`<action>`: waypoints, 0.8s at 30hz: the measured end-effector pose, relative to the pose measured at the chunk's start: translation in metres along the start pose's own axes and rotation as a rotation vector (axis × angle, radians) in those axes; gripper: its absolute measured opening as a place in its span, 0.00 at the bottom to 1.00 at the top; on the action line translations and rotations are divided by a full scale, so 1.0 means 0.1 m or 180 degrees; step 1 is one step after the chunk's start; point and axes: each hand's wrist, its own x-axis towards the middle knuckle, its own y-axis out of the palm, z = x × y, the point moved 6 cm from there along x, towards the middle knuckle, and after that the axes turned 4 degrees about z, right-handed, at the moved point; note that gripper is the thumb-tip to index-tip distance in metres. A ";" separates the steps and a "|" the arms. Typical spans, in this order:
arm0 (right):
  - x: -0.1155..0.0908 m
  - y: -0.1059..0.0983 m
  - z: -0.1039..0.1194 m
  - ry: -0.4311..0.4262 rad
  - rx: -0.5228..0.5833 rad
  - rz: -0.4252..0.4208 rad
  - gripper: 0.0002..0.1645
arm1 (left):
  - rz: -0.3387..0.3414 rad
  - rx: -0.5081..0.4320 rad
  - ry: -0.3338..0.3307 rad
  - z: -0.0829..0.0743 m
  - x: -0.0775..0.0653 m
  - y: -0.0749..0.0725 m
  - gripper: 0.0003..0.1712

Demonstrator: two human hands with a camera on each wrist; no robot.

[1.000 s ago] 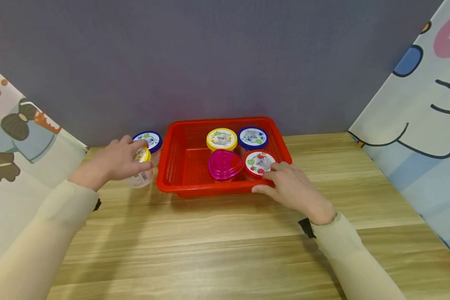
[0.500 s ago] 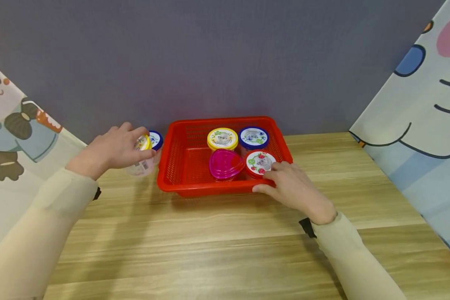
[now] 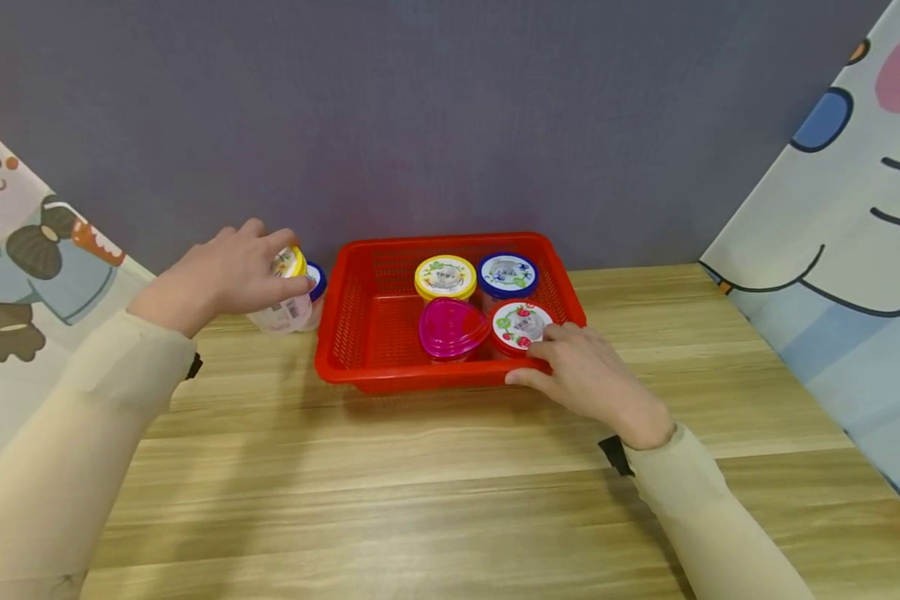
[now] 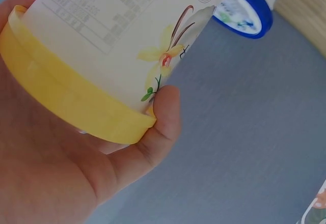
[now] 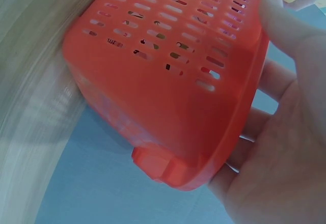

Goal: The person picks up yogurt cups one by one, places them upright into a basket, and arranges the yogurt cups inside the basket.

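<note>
My left hand grips a clear plastic jar by its yellow lid, to the left of the red basket. A vanilla flower and small print show on the jar's side. Right behind it, a blue-lidded jar is partly hidden by the held jar. My right hand holds the basket's front right rim, thumb outside and fingers over the edge. In the basket are a yellow-lidded jar, a blue-lidded jar, a red-lidded jar and a container with a pink lid.
The basket stands on a wooden table, near a grey partition at the back. Panels with cartoon prints flank the table at left and right. The basket's left part shows its bare red floor.
My left hand has carried the yellow-lidded jar up and slightly right, so it now covers more of the blue-lidded jar behind. The right hand stays on the basket rim.
</note>
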 end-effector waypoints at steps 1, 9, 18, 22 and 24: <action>0.00 0.00 0.00 -0.0001 -0.0001 0.0004 0.30 | 0.0001 0.0003 0.0001 -0.01 0.00 -0.02 0.40; 0.00 -0.01 0.01 -0.0012 -0.0016 0.0011 0.31 | 0.0040 0.0017 0.0010 -0.13 0.02 -0.18 0.42; 0.00 -0.01 0.01 0.0011 -0.0018 0.0044 0.31 | 0.0033 0.0020 0.0069 -0.29 0.10 -0.31 0.42; 0.00 -0.01 0.01 -0.0017 -0.0036 0.0013 0.30 | 0.0058 -0.0022 0.0090 -0.36 0.14 -0.33 0.42; 0.00 -0.01 0.01 -0.0020 -0.0044 0.0013 0.31 | 0.0052 -0.0035 0.0094 -0.40 0.16 -0.34 0.41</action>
